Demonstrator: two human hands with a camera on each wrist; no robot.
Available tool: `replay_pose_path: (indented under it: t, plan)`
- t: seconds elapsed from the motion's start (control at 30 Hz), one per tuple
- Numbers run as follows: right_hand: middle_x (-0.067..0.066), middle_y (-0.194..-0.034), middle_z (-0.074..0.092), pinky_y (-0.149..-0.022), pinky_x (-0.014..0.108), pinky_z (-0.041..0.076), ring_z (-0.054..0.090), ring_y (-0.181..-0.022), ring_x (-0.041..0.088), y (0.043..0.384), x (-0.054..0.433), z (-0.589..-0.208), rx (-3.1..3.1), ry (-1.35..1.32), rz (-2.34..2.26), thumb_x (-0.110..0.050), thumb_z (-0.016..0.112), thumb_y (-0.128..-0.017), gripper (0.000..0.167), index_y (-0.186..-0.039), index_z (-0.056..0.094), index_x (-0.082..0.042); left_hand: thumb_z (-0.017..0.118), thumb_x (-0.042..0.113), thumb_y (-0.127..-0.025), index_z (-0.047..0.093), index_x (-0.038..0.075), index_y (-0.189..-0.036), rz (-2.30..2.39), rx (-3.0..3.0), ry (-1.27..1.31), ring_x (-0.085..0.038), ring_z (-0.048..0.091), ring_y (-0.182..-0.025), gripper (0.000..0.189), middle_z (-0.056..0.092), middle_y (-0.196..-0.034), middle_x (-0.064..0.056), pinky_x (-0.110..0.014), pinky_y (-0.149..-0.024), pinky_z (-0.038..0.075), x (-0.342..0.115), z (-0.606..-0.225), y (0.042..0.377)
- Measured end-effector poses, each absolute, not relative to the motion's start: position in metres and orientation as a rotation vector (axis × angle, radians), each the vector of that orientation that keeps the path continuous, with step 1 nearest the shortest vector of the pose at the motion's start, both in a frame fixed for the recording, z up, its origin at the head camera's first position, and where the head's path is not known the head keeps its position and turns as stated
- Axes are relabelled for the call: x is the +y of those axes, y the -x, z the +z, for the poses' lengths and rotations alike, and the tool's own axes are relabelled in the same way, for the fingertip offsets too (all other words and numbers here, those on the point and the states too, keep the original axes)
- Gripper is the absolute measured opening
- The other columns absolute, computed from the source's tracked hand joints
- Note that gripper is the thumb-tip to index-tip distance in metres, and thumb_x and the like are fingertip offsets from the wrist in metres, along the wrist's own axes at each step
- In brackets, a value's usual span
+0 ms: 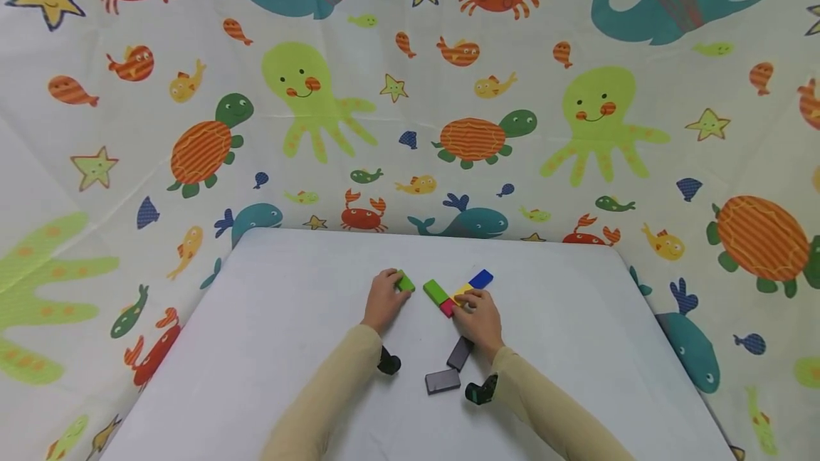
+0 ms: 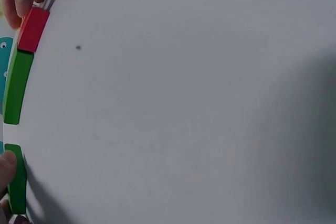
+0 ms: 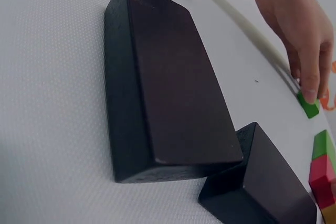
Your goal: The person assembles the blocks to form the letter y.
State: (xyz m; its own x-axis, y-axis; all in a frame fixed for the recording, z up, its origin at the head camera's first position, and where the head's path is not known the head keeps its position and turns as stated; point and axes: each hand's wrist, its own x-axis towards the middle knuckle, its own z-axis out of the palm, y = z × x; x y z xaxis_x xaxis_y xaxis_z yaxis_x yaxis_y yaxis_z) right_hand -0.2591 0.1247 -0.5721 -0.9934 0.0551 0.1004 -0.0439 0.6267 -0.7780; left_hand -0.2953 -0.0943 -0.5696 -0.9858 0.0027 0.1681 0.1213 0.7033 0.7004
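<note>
My left hand (image 1: 384,299) pinches a green block (image 1: 406,281) between thumb and fingers, low over the white table. A second green block (image 1: 435,292) lies to its right, end to end with a red block (image 1: 447,308). From the red block a yellow block (image 1: 461,291) slants away to the upper right, followed by a blue block (image 1: 481,279), making a V shape. My right hand (image 1: 482,319) grips the yellow block near the red one, partly covering both. In the right wrist view the yellow block (image 3: 329,214) shows only at the edge.
Two dark blocks, one (image 1: 460,353) beneath the right wrist and another (image 1: 443,381) nearer me, lie with their ends close together. The white table (image 1: 288,290) meets a sea-animal cloth (image 1: 397,183) at its back and sides. A dark wrist camera (image 1: 480,390) hangs under the right forearm.
</note>
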Motion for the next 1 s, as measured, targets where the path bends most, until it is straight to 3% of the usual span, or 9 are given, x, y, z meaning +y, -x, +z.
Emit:
replay_pose_path:
  t: [0.17, 0.4, 0.7, 1.0]
  plan:
    - [0.013, -0.119, 0.057, -0.088, 0.046, 0.049, 0.058, -0.104, 0.028, 0.257, 0.124, -0.572, -2.721, 0.013, 1.316, -0.02, 0.076, -0.084, 0.025, -0.105, 0.075, -0.005, 0.075, 0.009, -0.085, 0.065, -0.006, -0.12, -1.152, -2.784, 0.075, -0.042, 0.047, -0.123, 0.04, 0.053, -0.133, -0.024, -0.048, -0.102, 0.041, -0.082, -0.562, 0.302]
    - [0.014, -0.12, 0.057, -0.088, 0.046, 0.049, 0.059, -0.104, 0.029, 0.258, 0.124, -0.573, -2.727, -0.01, 1.303, -0.02, 0.076, -0.084, 0.026, -0.105, 0.075, -0.005, 0.075, 0.006, -0.085, 0.063, -0.004, -0.124, -1.051, -2.881, 0.066, -0.036, 0.049, -0.123, 0.043, 0.052, -0.134, -0.022, -0.044, -0.103, 0.042, -0.079, -0.555, 0.307]
    - [0.013, -0.118, 0.058, -0.087, 0.046, 0.049, 0.06, -0.103, 0.029, 0.258, 0.126, -0.574, -2.693, -0.059, 1.301, -0.019, 0.077, -0.083, 0.025, -0.104, 0.075, -0.005, 0.076, 0.008, -0.084, 0.068, -0.006, -0.115, -0.993, -2.824, 0.049, -0.042, 0.05, -0.118, 0.035, 0.052, -0.127, -0.028, -0.047, -0.097, 0.044, -0.072, -0.557, 0.309]
    - [0.013, -0.118, 0.058, -0.09, 0.047, 0.048, 0.058, -0.108, 0.031, 0.26, 0.127, -0.577, -2.678, -0.078, 1.318, -0.019, 0.076, -0.084, 0.025, -0.104, 0.075, -0.005, 0.072, 0.004, -0.085, 0.065, -0.006, -0.12, -0.914, -2.961, 0.13, -0.042, 0.048, -0.12, 0.037, 0.049, -0.132, -0.026, -0.047, -0.099, 0.043, -0.075, -0.557, 0.318]
